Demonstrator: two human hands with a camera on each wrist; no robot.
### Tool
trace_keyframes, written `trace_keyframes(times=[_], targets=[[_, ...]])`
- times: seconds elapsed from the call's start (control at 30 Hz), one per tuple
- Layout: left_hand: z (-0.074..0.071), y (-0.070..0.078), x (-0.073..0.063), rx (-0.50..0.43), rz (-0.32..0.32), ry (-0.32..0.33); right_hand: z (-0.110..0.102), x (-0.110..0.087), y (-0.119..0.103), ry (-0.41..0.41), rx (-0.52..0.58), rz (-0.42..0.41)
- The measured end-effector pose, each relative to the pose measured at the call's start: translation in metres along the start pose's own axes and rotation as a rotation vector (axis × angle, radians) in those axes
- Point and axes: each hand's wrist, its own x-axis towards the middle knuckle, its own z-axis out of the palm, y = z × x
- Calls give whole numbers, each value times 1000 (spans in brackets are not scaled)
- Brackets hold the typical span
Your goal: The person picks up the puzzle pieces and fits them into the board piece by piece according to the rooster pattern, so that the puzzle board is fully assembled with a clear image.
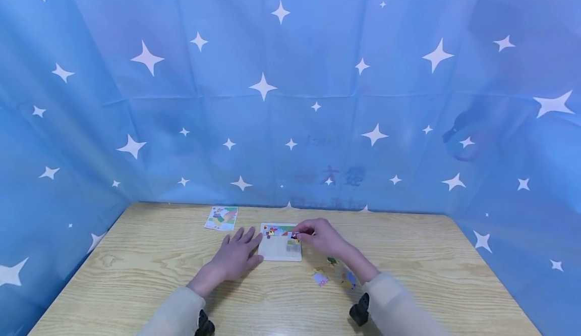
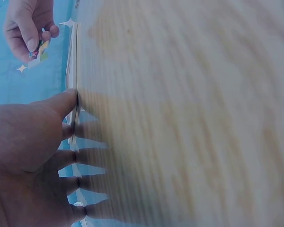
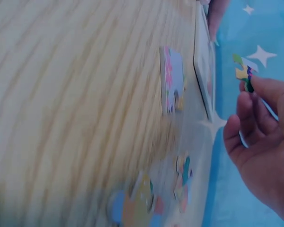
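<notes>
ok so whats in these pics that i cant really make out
- Head view: the picture on the card, too small for fine detail.
- Right wrist view: part of the held piece, covered by the fingers of the right hand.
- Right wrist view: the lowest loose piece, blurred and cut off by the bottom edge.
- Right wrist view: most of the left hand, cut off by the top edge.

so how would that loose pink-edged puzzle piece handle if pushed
The pink-edged puzzle piece is probably stiff: its face looks flat. It seems likely light, being small beside the right hand. Lying flat, it should slide rather than roll.
</notes>
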Motion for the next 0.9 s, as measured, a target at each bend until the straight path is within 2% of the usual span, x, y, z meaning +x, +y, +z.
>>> trace_keyframes(times=[0.2,0.37,0.5,0.63,0.9], targets=[[2,-5,3,15,1,-4,12,11,-8,35,20,26],[2,-5,4,15,-4,-11,21,20,-11,39,51,0],[0,-3,4,14,-10,-13,29,25,-10,45,30,-6],[-2,0,3,15,-21,-10,36,29,-9,84,-3,34],[0,-1,4,12,-20,-15,47,32,-12,132,-11,63]])
